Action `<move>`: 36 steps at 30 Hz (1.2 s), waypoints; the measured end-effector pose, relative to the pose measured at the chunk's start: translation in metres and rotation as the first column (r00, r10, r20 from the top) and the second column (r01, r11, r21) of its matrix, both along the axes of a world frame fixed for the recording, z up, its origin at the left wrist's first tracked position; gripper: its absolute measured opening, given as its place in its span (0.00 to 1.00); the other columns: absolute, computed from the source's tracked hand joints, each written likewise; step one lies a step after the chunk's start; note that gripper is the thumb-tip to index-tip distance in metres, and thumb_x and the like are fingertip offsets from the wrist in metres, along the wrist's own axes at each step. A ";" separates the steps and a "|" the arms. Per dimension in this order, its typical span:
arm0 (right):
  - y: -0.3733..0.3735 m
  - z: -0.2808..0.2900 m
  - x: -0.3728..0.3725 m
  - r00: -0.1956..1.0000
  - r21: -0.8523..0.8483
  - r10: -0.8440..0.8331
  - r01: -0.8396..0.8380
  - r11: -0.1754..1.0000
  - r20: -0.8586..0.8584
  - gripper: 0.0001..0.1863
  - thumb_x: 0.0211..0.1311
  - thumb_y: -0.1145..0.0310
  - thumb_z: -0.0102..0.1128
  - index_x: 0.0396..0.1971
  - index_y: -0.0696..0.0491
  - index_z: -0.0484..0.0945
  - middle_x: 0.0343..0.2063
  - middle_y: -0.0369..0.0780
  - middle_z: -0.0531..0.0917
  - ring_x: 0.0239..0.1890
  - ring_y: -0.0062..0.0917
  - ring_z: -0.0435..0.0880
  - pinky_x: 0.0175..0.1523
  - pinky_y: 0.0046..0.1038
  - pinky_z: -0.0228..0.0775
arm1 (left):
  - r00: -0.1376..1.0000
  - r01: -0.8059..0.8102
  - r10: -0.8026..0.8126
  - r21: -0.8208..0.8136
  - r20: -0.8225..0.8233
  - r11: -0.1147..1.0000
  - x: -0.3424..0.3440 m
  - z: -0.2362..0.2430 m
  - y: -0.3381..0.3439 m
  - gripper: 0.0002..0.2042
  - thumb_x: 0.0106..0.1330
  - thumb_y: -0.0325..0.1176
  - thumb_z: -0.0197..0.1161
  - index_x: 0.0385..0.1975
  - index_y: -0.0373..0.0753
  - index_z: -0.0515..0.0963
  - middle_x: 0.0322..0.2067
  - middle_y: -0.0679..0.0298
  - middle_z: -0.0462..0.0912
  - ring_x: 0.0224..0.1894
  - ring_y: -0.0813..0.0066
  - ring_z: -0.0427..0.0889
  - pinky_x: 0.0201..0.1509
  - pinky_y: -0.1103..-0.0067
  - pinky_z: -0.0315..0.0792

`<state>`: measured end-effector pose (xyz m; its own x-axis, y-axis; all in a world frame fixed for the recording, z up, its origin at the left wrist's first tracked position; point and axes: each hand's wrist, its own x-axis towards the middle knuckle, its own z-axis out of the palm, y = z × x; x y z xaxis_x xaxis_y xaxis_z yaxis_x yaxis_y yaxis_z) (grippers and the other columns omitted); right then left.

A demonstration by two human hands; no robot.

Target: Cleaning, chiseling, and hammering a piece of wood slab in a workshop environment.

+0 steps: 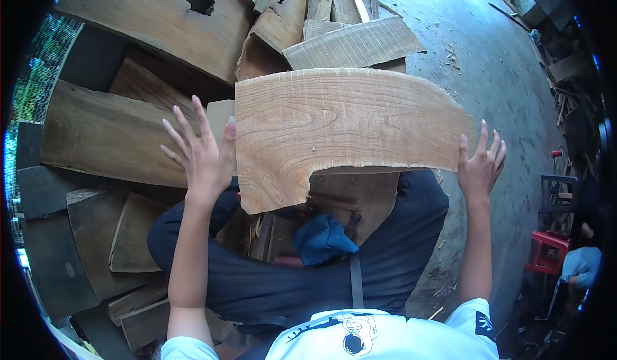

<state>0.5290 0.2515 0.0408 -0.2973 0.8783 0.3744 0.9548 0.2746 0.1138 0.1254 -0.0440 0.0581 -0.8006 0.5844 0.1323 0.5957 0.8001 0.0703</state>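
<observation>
A pale brown wooden board [360, 119] with swirling grain lies across in front of me, above my lap. Its far edge curves down toward the right end, and a deep notch is cut into its near edge. Against its left end rests my left hand [207, 151], fingers spread wide and thumb along the edge. My right hand [482, 167] is at the narrower right end, fingers stretched out and thumb by the corner. Neither hand wraps round the board. What supports the board from below is mostly hidden. Beneath the notch sits a crumpled blue cloth [324, 239] between my legs.
A large slab with a dark hole [160, 22] and a long thick plank [116, 132] lie at left. A rough-sawn board [353, 44] lies just beyond. Concrete floor [508, 103] with shavings stretches right. A red stool [547, 252] stands near another person [581, 263].
</observation>
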 end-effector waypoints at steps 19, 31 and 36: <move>-0.206 -0.127 -0.117 0.725 -0.629 0.551 -0.665 0.404 -0.413 0.21 0.65 0.60 0.67 0.54 0.53 0.80 0.48 0.51 0.81 0.51 0.51 0.82 0.58 0.46 0.76 | 0.962 0.215 -0.225 0.085 0.155 0.973 0.028 -0.083 0.029 0.38 0.77 0.63 0.47 0.81 0.50 0.54 0.79 0.37 0.43 0.82 0.36 0.44 0.80 0.40 0.39; -0.206 -0.120 -0.145 0.747 -0.793 0.631 -0.507 0.337 -0.210 0.28 0.68 0.49 0.64 0.50 0.62 0.81 0.48 0.57 0.82 0.53 0.52 0.82 0.60 0.47 0.76 | 0.974 0.206 -0.213 0.097 0.077 0.974 0.029 -0.092 0.027 0.36 0.77 0.60 0.49 0.81 0.52 0.55 0.79 0.39 0.45 0.81 0.38 0.48 0.80 0.40 0.41; -0.227 -0.097 -0.145 0.716 -0.630 0.694 -0.575 0.522 -0.079 0.25 0.65 0.52 0.67 0.43 0.62 0.81 0.46 0.56 0.83 0.50 0.48 0.85 0.55 0.47 0.79 | 0.971 0.202 -0.215 0.129 0.099 0.971 0.028 -0.091 0.027 0.37 0.77 0.61 0.50 0.80 0.50 0.56 0.79 0.38 0.45 0.81 0.37 0.48 0.80 0.39 0.41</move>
